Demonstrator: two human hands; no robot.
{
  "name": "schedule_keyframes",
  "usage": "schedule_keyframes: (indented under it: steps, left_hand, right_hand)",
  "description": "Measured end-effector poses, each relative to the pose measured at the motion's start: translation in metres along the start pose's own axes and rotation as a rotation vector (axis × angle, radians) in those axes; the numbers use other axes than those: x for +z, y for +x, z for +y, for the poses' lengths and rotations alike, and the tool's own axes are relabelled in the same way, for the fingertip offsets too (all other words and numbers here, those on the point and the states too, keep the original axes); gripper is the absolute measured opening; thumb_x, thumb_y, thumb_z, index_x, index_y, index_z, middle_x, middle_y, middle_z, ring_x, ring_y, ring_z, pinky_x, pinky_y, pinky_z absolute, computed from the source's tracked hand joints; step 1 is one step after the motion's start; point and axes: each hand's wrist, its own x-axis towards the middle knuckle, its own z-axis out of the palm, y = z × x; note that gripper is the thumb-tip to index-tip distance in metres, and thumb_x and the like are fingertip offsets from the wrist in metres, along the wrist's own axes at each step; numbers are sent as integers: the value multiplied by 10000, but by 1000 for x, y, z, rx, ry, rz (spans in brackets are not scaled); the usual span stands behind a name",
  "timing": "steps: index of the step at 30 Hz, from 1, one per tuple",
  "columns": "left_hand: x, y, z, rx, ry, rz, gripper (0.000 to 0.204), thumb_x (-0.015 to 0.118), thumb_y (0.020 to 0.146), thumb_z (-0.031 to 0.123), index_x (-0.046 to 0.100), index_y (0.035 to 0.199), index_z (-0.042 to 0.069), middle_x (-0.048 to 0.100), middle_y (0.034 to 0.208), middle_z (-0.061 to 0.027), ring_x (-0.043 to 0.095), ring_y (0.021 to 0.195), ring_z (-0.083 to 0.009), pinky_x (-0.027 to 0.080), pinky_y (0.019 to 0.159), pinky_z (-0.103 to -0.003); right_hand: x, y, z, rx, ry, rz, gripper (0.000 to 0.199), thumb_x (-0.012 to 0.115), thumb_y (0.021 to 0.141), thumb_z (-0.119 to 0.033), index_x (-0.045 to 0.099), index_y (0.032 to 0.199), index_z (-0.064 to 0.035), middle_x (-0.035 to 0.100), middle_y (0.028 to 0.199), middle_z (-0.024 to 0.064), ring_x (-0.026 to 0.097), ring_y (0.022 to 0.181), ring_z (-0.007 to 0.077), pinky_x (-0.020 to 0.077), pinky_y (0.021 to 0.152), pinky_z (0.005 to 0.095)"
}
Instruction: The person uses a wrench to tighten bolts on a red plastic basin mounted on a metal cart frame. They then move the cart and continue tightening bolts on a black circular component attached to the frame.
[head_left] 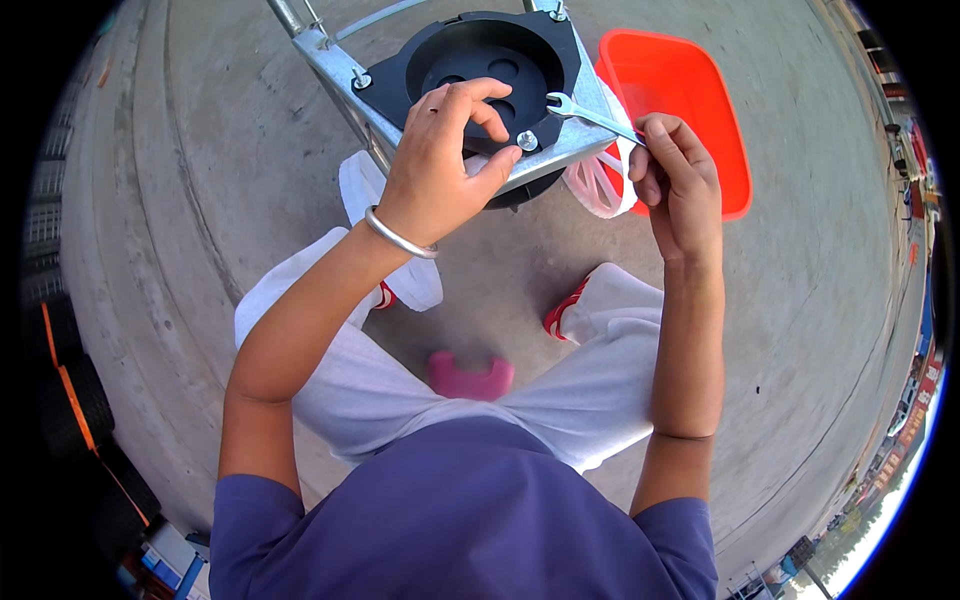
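Your wrench (600,119) is up over the near right corner of the metal frame (585,142), open end off the near bolt (527,141), so I'd seat it square and flat before pulling. Your right hand (682,190) is pinching the handle's end, nice for leverage, while your left hand (440,165) is loosely spread, holding nothing, so maybe steady the black round part (490,50).

Smooth, shiny silver metal open-ended wrench (592,117), matt black round plastic base (475,62), dull grey metal frame (577,143), glossy red plastic tub (708,120), matt grey concrete floor (800,250)
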Motion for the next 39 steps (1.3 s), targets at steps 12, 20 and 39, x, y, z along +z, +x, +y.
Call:
schedule_keyframes:
  steps: [12,20,39]
  left_hand:
    - [4,1,3,147,15,27,519,437,687,-144,466,1164,59,641,918,-44,557,888,-269,390,922,-387]
    - [-2,-1,11,-85,-226,-85,551,391,679,-165,469,1181,49,626,1019,-72,523,1020,-272,412,879,-345]
    - [-5,3,6,-142,-121,-28,374,422,760,-116,520,1098,9,649,930,-68,599,940,-160,435,796,-232]
  right_hand:
    - [2,1,3,-9,12,-22,167,538,919,-176,562,921,-11,546,591,19,363,441,32,274,413,169]
    - [2,1,4,-14,23,-38,170,542,919,-181,562,925,-13,546,585,19,371,440,32,276,410,166]
    - [-1,-1,3,-22,25,-47,165,542,918,-188,566,915,-25,550,586,12,361,442,32,276,417,167]
